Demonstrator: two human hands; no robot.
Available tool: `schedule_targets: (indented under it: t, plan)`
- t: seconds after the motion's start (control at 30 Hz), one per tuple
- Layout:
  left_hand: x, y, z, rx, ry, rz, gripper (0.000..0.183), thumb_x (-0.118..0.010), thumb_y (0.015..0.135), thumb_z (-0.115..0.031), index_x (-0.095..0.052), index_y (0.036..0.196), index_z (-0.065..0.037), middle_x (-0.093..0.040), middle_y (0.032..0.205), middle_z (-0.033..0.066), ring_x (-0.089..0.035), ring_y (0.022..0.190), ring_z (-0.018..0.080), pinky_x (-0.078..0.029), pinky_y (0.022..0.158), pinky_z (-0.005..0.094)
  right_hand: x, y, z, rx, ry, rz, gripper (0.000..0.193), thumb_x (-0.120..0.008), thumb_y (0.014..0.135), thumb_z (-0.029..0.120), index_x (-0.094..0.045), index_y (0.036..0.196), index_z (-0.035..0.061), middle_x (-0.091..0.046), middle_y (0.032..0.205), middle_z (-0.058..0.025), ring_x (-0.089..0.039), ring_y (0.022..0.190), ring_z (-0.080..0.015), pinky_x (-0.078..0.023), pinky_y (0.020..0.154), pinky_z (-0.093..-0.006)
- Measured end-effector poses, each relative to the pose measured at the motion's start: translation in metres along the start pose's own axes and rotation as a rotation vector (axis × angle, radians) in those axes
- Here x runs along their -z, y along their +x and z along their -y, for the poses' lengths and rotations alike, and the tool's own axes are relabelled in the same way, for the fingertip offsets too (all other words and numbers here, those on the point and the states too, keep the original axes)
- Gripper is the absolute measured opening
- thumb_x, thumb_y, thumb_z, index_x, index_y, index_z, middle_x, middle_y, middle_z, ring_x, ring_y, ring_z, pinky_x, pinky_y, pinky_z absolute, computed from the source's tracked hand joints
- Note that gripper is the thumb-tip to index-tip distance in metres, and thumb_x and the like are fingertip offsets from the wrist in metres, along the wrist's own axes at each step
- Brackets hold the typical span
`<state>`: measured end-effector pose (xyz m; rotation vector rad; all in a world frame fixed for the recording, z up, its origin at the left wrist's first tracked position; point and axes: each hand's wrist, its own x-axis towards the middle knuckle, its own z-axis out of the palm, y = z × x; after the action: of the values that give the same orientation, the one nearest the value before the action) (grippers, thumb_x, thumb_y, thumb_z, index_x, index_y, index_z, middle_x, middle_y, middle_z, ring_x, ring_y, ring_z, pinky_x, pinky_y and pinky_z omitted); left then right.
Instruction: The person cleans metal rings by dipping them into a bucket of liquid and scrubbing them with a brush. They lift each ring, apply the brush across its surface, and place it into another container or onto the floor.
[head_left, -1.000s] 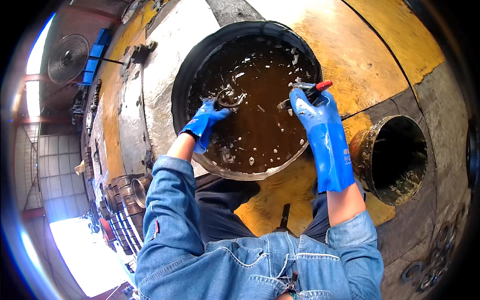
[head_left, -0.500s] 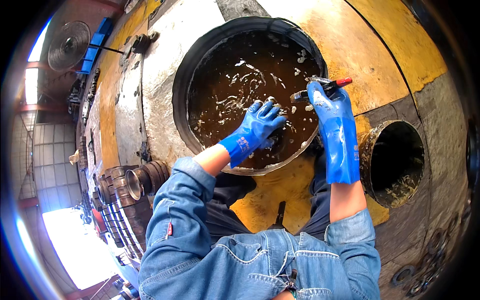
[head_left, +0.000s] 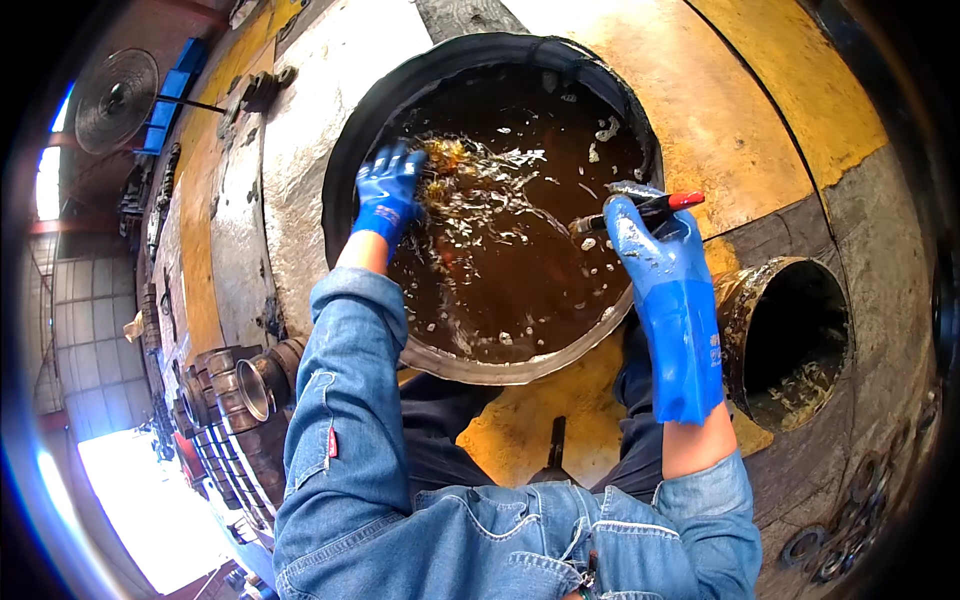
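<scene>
A round, dark-walled tub [head_left: 345, 150] holds murky brown liquid [head_left: 520, 290] with foam flecks on it. My left hand [head_left: 388, 195], in a blue rubber glove, is over the tub's left side, fingers stretched and slightly apart, holding nothing. Beside those fingers the liquid is churned into ripples and splashes. At the tub's right rim, my right hand [head_left: 655, 250], in a matching glove, is closed around a brush [head_left: 660, 205] with a black handle and red end. The brush's head points left over the liquid. Foam clings to the right glove.
An open, grimy metal pipe section [head_left: 790, 340] lies to the right of the tub. Stacked metal rings [head_left: 240, 385] stand at left, and several loose rings [head_left: 830, 550] lie at lower right. A round fan-like disc [head_left: 117, 100] is at upper left.
My left hand has swept left and away from me across the tub, stirring up splashes. My right hand keeps its grip on the brush, nearly in place.
</scene>
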<state>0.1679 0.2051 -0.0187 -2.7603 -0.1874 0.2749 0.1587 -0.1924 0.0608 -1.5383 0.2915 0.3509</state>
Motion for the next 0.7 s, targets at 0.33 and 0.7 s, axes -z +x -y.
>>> schedule_targets:
  t: [0.33,0.7]
  plan:
    - [-0.094,0.005,0.027,0.451,-0.851,0.195,0.068,-0.077,0.085,-0.035,-0.058,0.134,0.007,-0.073,0.121,0.0302,-0.073,0.109,0.0447,-0.059,0.092,0.0498,-0.035,-0.016,-0.034,0.084,0.071,0.248,0.015,-0.070,0.091,-0.005,-0.069,0.105,-0.0022,-0.071,0.094,-0.0054,-0.067,0.084,-0.0116,-0.057,0.080,-0.0250]
    - [0.068,-0.023,-0.053,-0.089,-0.784,0.373,0.072,-0.072,0.090,-0.057,-0.071,0.129,0.005,-0.074,0.127,0.0261,-0.069,0.121,0.0401,-0.051,0.107,0.0432,-0.038,-0.028,-0.011,0.162,-1.083,0.459,0.026,-0.072,0.089,0.032,-0.079,0.108,0.0149,-0.076,0.116,-0.0107,-0.072,0.109,-0.0346,-0.060,0.095,-0.0457]
